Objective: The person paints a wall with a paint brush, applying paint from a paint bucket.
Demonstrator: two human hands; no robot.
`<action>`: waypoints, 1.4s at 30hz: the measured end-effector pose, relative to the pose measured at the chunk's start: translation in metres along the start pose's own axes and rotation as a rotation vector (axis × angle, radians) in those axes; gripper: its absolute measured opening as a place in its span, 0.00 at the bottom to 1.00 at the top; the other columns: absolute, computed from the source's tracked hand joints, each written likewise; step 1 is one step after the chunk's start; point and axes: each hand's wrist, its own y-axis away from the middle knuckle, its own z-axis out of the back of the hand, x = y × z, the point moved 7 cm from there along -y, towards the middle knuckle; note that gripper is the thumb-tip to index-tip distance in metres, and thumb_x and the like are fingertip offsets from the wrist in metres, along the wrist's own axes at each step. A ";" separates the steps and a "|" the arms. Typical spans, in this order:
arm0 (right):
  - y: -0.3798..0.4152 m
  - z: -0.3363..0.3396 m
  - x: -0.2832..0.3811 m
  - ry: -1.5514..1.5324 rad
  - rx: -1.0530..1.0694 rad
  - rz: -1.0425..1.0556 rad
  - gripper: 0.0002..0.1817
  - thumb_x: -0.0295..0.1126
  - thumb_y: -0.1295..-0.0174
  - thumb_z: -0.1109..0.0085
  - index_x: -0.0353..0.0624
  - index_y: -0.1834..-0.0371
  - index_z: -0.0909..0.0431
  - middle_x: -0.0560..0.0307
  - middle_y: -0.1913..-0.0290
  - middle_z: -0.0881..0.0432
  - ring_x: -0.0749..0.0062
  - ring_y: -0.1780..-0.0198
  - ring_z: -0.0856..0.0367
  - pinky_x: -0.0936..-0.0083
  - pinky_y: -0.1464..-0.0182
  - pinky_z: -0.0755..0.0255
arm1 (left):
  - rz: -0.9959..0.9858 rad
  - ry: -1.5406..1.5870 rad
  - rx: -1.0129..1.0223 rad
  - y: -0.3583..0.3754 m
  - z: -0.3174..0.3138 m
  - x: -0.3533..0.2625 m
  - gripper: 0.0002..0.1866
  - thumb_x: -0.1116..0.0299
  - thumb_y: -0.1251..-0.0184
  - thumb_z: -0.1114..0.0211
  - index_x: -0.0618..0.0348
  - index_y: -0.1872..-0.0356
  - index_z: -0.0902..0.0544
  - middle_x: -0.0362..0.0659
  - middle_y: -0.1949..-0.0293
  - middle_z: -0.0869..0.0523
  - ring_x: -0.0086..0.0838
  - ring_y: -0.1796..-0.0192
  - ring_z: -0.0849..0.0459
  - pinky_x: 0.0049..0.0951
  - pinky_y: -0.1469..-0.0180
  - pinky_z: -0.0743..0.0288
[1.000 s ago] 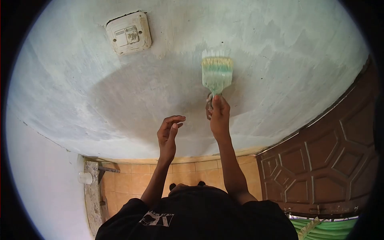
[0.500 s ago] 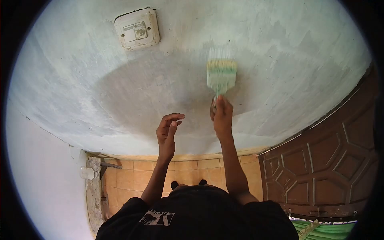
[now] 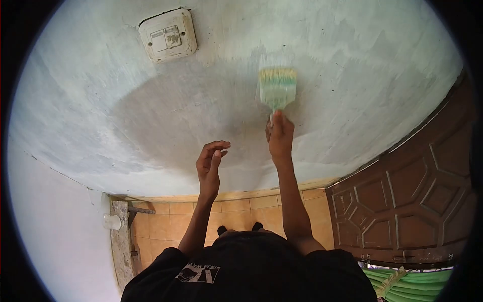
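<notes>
My right hand [image 3: 280,137] is wrapped round the handle of a wide paintbrush [image 3: 277,93], its bristles pointing up at the wall [image 3: 226,105]. The brush is slightly blurred, with pale yellowish tips and green paint near the base of the bristles. Whether the tips touch the wall cannot be made out for certain. Lower and to the left, my left hand [image 3: 210,162] is raised in front of the wall with curved fingers and the thumb apart, holding nothing. The wall carries patchy pale green and grey streaks.
A light switch [image 3: 168,36] sits on the wall at upper left. To the right stands a brown panelled door [image 3: 397,201], with a green curtain [image 3: 412,284] below it. A worn wooden bench [image 3: 121,236] with a whitish cup [image 3: 111,221] is at lower left, above the orange tiled floor [image 3: 236,217].
My right hand and the paintbrush have moved slightly up the wall. The left hand stays almost in place. The view has shifted a little.
</notes>
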 end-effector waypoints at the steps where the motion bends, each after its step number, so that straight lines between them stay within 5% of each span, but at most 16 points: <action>1: 0.003 0.007 -0.022 0.008 -0.007 -0.016 0.23 0.50 0.26 0.57 0.49 0.78 0.37 0.72 0.81 0.41 0.89 0.82 0.46 0.85 0.81 0.52 | 0.002 0.000 0.003 -0.001 0.000 0.000 0.13 0.63 0.26 0.47 0.61 0.50 0.23 0.45 0.51 0.17 0.31 0.45 0.21 0.34 0.41 0.29; 6: 0.052 0.031 -0.072 0.081 -0.013 -0.130 0.25 0.52 0.26 0.58 0.49 0.79 0.39 0.73 0.84 0.43 0.90 0.85 0.48 0.86 0.84 0.54 | 0.019 -0.017 -0.007 -0.003 0.004 -0.002 0.13 0.63 0.26 0.47 0.61 0.50 0.23 0.45 0.51 0.17 0.31 0.45 0.21 0.35 0.41 0.29; 14: 0.004 -0.002 0.002 0.029 0.042 -0.022 0.23 0.51 0.27 0.57 0.49 0.78 0.37 0.72 0.81 0.42 0.88 0.81 0.45 0.84 0.80 0.52 | -0.036 -0.018 -0.011 -0.016 0.003 -0.006 0.14 0.63 0.26 0.47 0.61 0.50 0.22 0.45 0.51 0.17 0.32 0.45 0.20 0.35 0.41 0.29; 23: 0.042 0.034 -0.079 0.116 0.011 -0.096 0.24 0.50 0.26 0.58 0.47 0.78 0.36 0.71 0.81 0.41 0.87 0.81 0.45 0.84 0.80 0.51 | -0.035 -0.007 -0.009 -0.024 0.004 -0.001 0.13 0.64 0.26 0.48 0.61 0.50 0.22 0.45 0.51 0.17 0.32 0.45 0.20 0.35 0.42 0.29; 29: 0.013 0.005 -0.008 -0.015 0.020 -0.020 0.24 0.50 0.26 0.58 0.46 0.78 0.37 0.72 0.82 0.41 0.87 0.82 0.45 0.84 0.81 0.52 | -0.039 0.001 0.012 -0.024 0.003 -0.003 0.13 0.64 0.26 0.48 0.60 0.50 0.22 0.45 0.51 0.17 0.31 0.45 0.21 0.35 0.42 0.29; 38: 0.043 0.026 -0.083 0.104 0.005 -0.064 0.26 0.53 0.26 0.60 0.49 0.80 0.40 0.72 0.84 0.43 0.89 0.85 0.48 0.85 0.84 0.54 | -0.075 -0.035 0.009 -0.024 0.015 -0.010 0.13 0.65 0.26 0.47 0.61 0.50 0.23 0.45 0.51 0.17 0.31 0.45 0.21 0.34 0.42 0.30; 42: 0.029 0.007 -0.033 0.007 -0.012 -0.020 0.25 0.52 0.26 0.60 0.49 0.80 0.40 0.72 0.84 0.43 0.88 0.85 0.47 0.84 0.84 0.52 | -0.136 -0.056 0.023 -0.030 0.018 -0.018 0.12 0.66 0.27 0.46 0.61 0.49 0.23 0.45 0.51 0.17 0.30 0.46 0.21 0.33 0.44 0.30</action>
